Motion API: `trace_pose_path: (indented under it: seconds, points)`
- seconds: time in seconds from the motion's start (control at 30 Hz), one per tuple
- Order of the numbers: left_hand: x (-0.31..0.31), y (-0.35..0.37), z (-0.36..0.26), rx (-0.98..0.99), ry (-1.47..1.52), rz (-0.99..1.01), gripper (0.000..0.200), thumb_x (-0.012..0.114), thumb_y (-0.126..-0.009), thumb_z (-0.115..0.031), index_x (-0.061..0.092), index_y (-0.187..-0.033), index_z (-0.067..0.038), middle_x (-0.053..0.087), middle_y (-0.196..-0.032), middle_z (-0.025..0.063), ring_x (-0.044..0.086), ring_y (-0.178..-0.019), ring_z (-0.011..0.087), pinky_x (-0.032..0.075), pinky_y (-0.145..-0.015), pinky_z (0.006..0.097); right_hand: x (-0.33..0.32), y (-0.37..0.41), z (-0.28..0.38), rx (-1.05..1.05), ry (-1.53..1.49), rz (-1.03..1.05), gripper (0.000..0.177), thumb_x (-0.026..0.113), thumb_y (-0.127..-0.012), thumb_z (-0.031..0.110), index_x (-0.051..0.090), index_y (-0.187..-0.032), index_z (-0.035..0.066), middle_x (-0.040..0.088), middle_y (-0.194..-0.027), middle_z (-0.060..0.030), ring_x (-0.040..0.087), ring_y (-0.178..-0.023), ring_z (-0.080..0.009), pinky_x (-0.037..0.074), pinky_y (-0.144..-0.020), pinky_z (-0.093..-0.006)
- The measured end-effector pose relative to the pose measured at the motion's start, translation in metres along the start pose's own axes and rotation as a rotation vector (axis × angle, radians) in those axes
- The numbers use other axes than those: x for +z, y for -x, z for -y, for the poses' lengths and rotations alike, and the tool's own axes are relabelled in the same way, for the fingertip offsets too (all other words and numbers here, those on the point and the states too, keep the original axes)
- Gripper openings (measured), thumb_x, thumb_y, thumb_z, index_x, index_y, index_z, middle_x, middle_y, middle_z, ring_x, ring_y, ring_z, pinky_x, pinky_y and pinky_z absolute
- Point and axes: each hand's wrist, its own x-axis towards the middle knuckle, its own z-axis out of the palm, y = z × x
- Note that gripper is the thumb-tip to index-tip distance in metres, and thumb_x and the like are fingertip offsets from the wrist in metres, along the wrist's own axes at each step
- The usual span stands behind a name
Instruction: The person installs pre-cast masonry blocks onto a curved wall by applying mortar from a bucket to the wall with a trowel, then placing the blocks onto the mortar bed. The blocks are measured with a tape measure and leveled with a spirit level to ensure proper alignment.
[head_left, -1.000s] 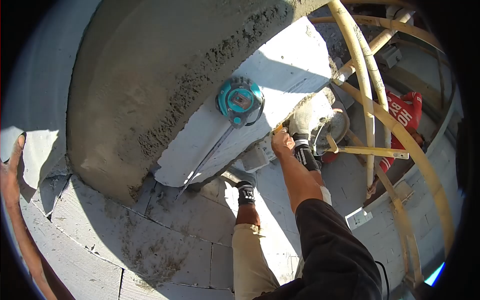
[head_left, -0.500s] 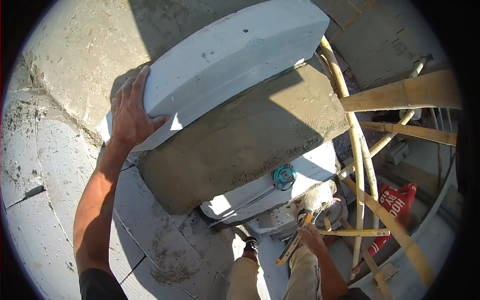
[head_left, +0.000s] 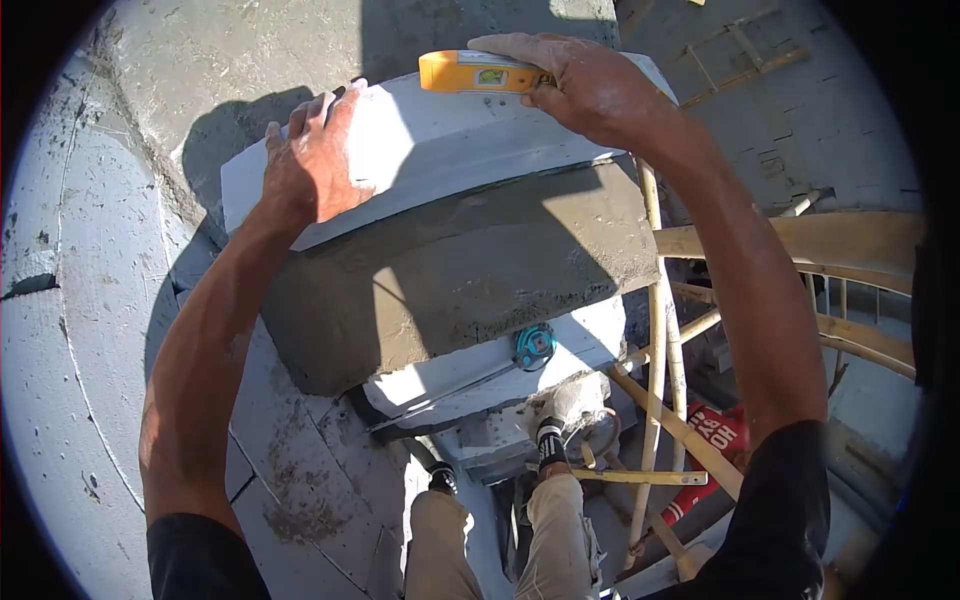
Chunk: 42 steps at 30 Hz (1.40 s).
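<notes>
A long white block (head_left: 450, 138) lies along the back edge of a grey mortar-covered slab (head_left: 470, 260). My left hand (head_left: 312, 165) rests on the block's left part, fingers spread over its top. In my right hand (head_left: 598, 90) is a yellow spirit level (head_left: 488, 76), held against the top of the block towards its right half. The fingers stretch along the level and the thumb sits on its near side. A teal tape measure (head_left: 535, 346) lies on the white blocks below the slab's front edge.
Bamboo poles (head_left: 656, 390) form scaffolding on the right. Below them, a person in a red sleeve (head_left: 705, 450) is partly hidden by my right arm. Pale block walling (head_left: 110, 330) stretches along the left. My feet (head_left: 550, 440) stand below the tape measure.
My right hand has risen from beside my leg to the block, bringing the spirit level with it. My left hand has shifted further onto the block's top. The view has moved slightly.
</notes>
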Motion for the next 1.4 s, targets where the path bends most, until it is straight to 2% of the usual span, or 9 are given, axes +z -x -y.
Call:
trace_pose_path:
  seconds: [0.13, 0.23, 0.33, 0.43, 0.6, 0.77, 0.93, 1.13, 1.4]
  points:
    - [0.008, -0.003, 0.006, 0.001, 0.012, -0.001, 0.112, 0.081, -0.071, -0.045, 0.013, -0.156, -0.02, 0.036, -0.152, 0.0149, 0.032, -0.142, 0.0354, 0.023, -0.115, 0.06, 0.032, -0.055, -0.005, -0.228, 0.317, 0.026, 0.053, 0.062, -0.095, 0.017, 0.044, -0.145, 0.023, 0.066, -0.119, -0.0146, 0.068, -0.103, -0.0248, 0.058, -0.091, -0.0362]
    - [0.016, -0.001, 0.008, 0.001, -0.023, -0.031, 0.111, 0.078, -0.073, -0.05, 0.011, -0.156, -0.02, 0.035, -0.152, 0.0145, 0.032, -0.143, 0.0333, 0.023, -0.115, 0.0625, -0.002, -0.06, 0.038, -0.213, -0.106, 0.257, 0.046, 0.056, -0.093, 0.027, 0.053, -0.133, 0.005, 0.062, -0.121, -0.0234, 0.057, -0.115, -0.0408, 0.044, -0.099, -0.0532]
    - [0.012, -0.001, 0.009, 0.009, 0.0, -0.03, 0.113, 0.08, -0.071, -0.049, 0.011, -0.156, -0.019, 0.038, -0.15, 0.0144, 0.034, -0.141, 0.0336, 0.025, -0.114, 0.0624, 0.004, -0.053, 0.039, -0.366, -0.187, 0.158, 0.039, 0.047, -0.099, 0.029, 0.057, -0.129, 0.006, 0.066, -0.108, -0.0273, 0.061, -0.1, -0.0461, 0.046, -0.091, -0.0501]
    - [0.015, -0.002, 0.01, 0.017, 0.009, -0.047, 0.113, 0.082, -0.07, -0.045, 0.014, -0.156, -0.019, 0.041, -0.145, 0.0136, 0.037, -0.138, 0.0342, 0.028, -0.112, 0.0596, 0.005, -0.062, 0.039, -0.325, -0.144, 0.321, 0.046, 0.048, -0.099, 0.033, 0.053, -0.134, 0.004, 0.063, -0.12, -0.0259, 0.059, -0.113, -0.0424, 0.044, -0.098, -0.0476]
    - [0.026, -0.002, 0.018, 0.128, 0.066, -0.207, 0.112, 0.086, -0.067, -0.036, 0.02, -0.155, -0.015, 0.048, -0.138, 0.0131, 0.043, -0.132, 0.0353, 0.032, -0.11, 0.0513, -0.015, -0.035, 0.045, -0.142, -0.081, 0.238, 0.06, 0.053, -0.098, 0.036, 0.041, -0.145, 0.002, 0.045, -0.144, -0.0259, 0.043, -0.135, -0.0377, 0.035, -0.112, -0.0437]
    - [0.03, -0.004, 0.025, 0.196, 0.134, -0.227, 0.108, 0.086, -0.066, -0.034, 0.025, -0.152, -0.012, 0.05, -0.139, 0.0163, 0.045, -0.131, 0.0372, 0.034, -0.109, 0.0511, -0.022, -0.012, 0.014, -0.049, 0.063, 0.115, 0.066, 0.06, -0.095, 0.033, 0.036, -0.149, 0.003, 0.037, -0.151, -0.026, 0.038, -0.139, -0.0374, 0.03, -0.117, -0.045]
    - [0.022, -0.001, 0.014, 0.127, 0.074, -0.174, 0.108, 0.085, -0.066, -0.035, 0.025, -0.152, -0.012, 0.047, -0.142, 0.019, 0.043, -0.132, 0.0389, 0.034, -0.11, 0.051, 0.001, 0.012, -0.03, 0.052, 0.071, -0.191, 0.062, 0.062, -0.091, 0.017, 0.039, -0.146, 0.003, 0.042, -0.147, -0.024, 0.039, -0.138, -0.0363, 0.03, -0.118, -0.0434]
    - [0.022, -0.003, 0.014, 0.126, 0.038, -0.162, 0.108, 0.085, -0.065, -0.039, 0.026, -0.152, -0.012, 0.045, -0.144, 0.0207, 0.041, -0.133, 0.0392, 0.033, -0.112, 0.0512, -0.003, 0.036, -0.013, 0.176, -0.025, -0.132, 0.059, 0.062, -0.089, 0.012, 0.043, -0.143, 0.002, 0.042, -0.146, -0.0229, 0.04, -0.137, -0.036, 0.031, -0.118, -0.0432]
    - [0.019, -0.002, 0.011, 0.119, -0.02, -0.15, 0.103, 0.086, -0.066, -0.036, 0.03, -0.149, -0.009, 0.048, -0.139, 0.0182, 0.046, -0.128, 0.0371, 0.036, -0.108, 0.0484, 0.005, 0.01, -0.023, 0.01, -0.058, -0.077, 0.046, 0.054, -0.093, 0.015, 0.05, -0.138, 0.002, 0.05, -0.14, -0.0237, 0.046, -0.132, -0.0363, 0.037, -0.111, -0.045]
